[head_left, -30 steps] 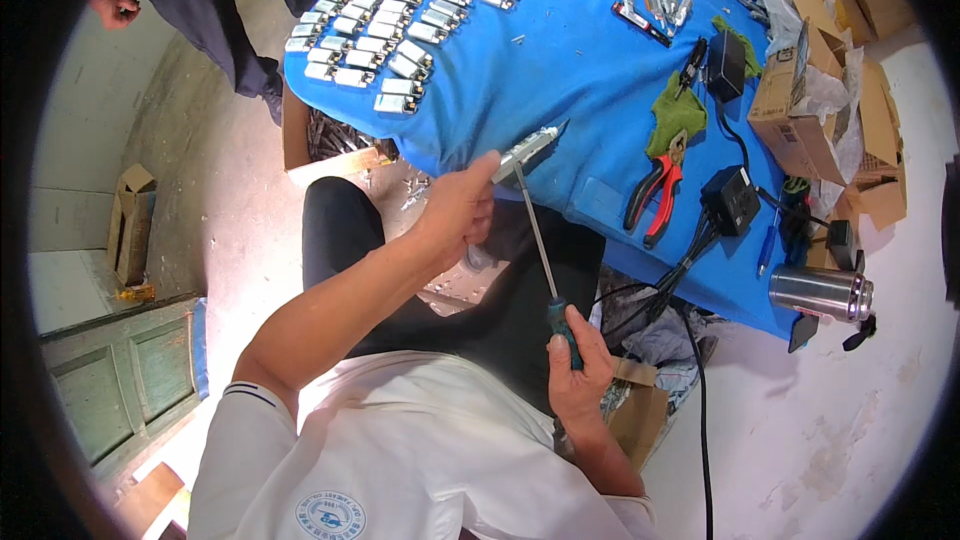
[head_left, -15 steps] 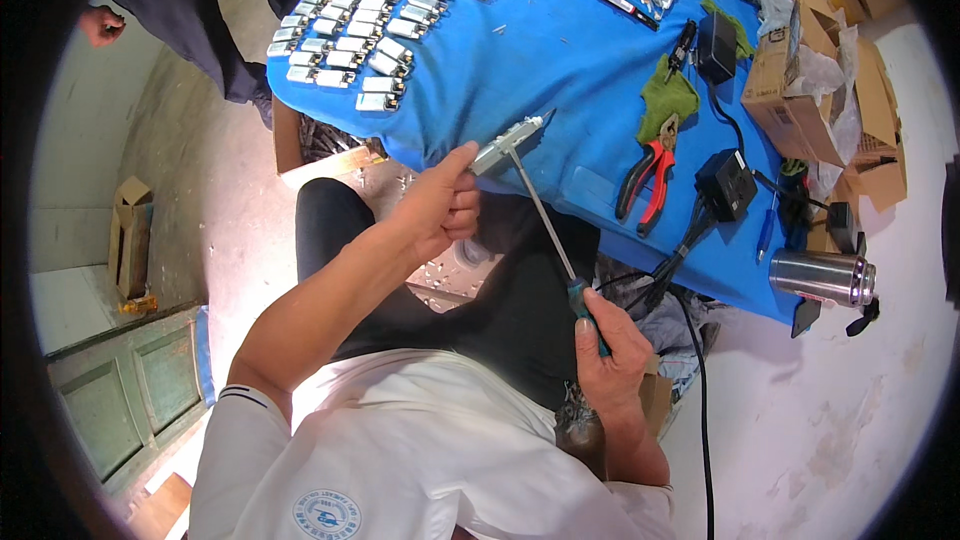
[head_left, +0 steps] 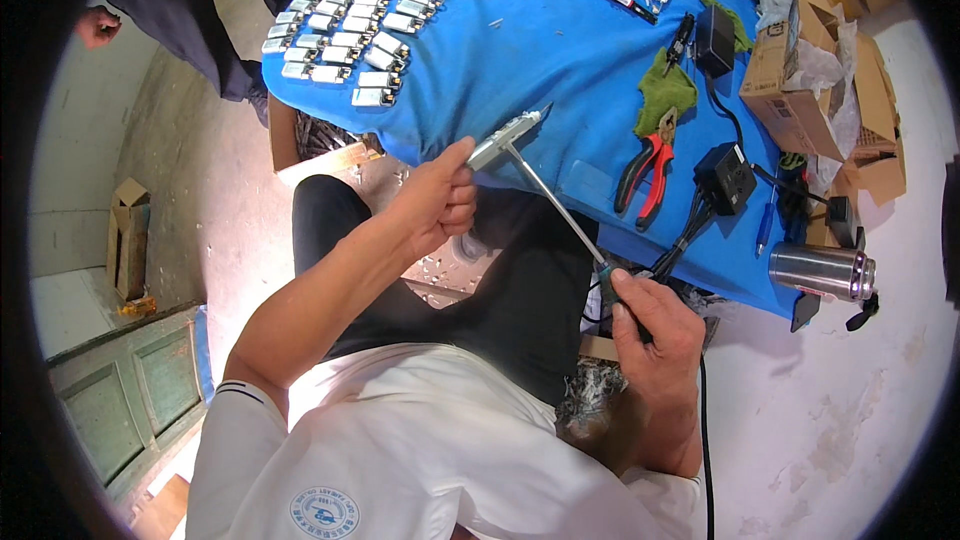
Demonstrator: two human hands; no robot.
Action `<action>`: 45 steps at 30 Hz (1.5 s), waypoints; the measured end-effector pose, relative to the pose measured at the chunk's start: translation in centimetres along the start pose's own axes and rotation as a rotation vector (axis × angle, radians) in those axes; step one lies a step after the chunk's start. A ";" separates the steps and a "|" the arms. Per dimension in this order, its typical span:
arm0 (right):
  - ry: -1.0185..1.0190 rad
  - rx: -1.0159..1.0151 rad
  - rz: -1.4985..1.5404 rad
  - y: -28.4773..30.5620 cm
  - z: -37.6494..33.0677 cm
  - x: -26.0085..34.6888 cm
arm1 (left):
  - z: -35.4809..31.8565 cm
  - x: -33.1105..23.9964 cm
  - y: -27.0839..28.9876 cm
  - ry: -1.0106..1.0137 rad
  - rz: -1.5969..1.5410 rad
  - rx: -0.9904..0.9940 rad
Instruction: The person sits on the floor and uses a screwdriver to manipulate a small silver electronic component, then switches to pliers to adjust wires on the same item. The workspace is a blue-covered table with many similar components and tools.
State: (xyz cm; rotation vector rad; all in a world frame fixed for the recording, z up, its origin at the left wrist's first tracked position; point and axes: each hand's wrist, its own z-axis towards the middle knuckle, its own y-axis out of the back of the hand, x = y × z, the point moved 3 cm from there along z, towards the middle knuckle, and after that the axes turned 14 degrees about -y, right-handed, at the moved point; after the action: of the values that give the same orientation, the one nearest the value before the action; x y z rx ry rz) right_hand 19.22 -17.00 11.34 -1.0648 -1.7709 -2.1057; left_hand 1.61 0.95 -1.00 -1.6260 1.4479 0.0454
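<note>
My left hand point(head_left: 438, 205) pinches one end of a small silver rectangular metal part point(head_left: 505, 138) just off the near edge of the blue-covered table. A thin dark tip sticks out of the part's far end. In my right hand point(head_left: 662, 340) is a screwdriver point(head_left: 560, 208) with a long metal shank and a dark teal handle, its fingers wrapped round that handle. The shank slants up to the left, and its end meets the side of the silver part. Exactly where it bears is too small to tell.
Rows of silver metal parts point(head_left: 365, 25) cover the table's far left. To the right lie red-and-black pliers point(head_left: 645, 178), a green cloth point(head_left: 666, 95), black power adapters point(head_left: 724, 180) with cables, a steel flask point(head_left: 815, 270) and a cardboard box point(head_left: 790, 90). Another person's legs point(head_left: 190, 15) stand at far left.
My right hand has moved right and slightly away from me, swinging the screwdriver's handle with it. The shank slants more now. My left hand and the metal part have barely shifted.
</note>
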 end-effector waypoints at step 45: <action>0.023 0.124 0.174 -1.2 3.5 -3.7 | 0.5 -0.7 0.2 0.112 -0.033 0.005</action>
State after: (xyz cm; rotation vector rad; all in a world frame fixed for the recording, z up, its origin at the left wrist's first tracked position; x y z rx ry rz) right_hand 22.61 -14.57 8.17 -1.1123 -1.7067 -1.8738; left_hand 1.47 1.79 -1.03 -1.6700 1.5036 -0.0690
